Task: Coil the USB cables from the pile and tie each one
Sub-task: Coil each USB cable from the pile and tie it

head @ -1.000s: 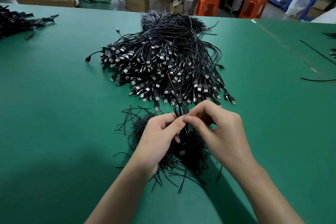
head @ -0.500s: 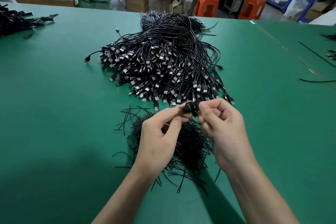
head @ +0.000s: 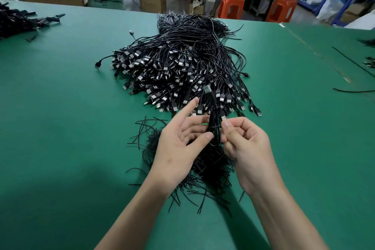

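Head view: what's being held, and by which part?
A coiled cable, by its lower half: the right hand pinches one side, the left hand pinches the other with thumb and fingers.

Black USB cables point(head: 178, 67), silver plugs; green table point(head: 60, 128); orange stools point(head: 231, 9); black ties point(head: 207, 170).
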